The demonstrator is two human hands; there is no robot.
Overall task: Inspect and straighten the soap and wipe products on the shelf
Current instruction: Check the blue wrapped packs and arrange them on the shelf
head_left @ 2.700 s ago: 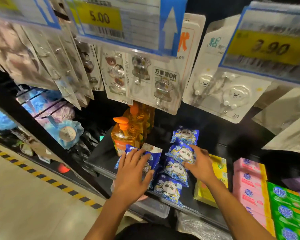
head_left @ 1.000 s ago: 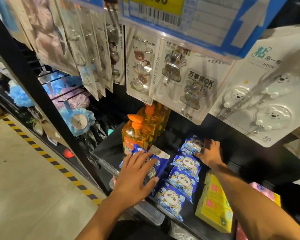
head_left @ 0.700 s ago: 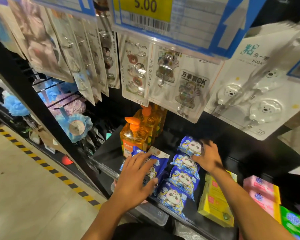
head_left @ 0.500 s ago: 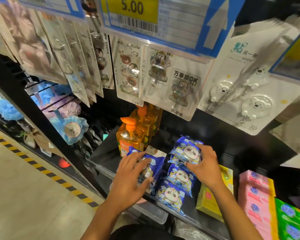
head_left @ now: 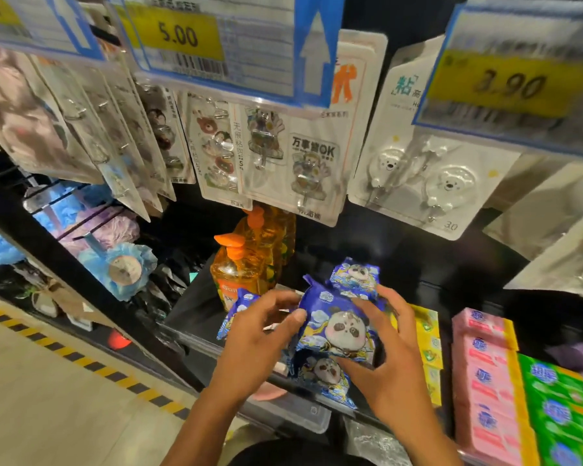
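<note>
A blue panda-print wipe pack [head_left: 339, 326] is lifted above the row of like packs on the black shelf [head_left: 196, 317]. My right hand [head_left: 389, 358] grips its right side. My left hand [head_left: 258, 341] pinches its left edge with the thumb. One more panda pack [head_left: 355, 277] lies behind it and another [head_left: 320, 378] below it at the shelf's front. A further blue pack [head_left: 239, 304] sits under my left hand, partly hidden. Orange soap pump bottles [head_left: 246, 264] stand at the back left.
Yellow soap boxes [head_left: 428, 334], pink soap bars [head_left: 482, 375] and green soap bars [head_left: 559, 408] line the shelf to the right. Carded hooks [head_left: 293, 163] and price tags [head_left: 216, 38] hang overhead. Bath poufs [head_left: 118, 267] hang left. Striped floor tape [head_left: 81, 358] runs below.
My right hand has pulled a panda pack forward from the back of the row and lifted it. My left hand has left the left-hand pack and taken the lifted pack's edge.
</note>
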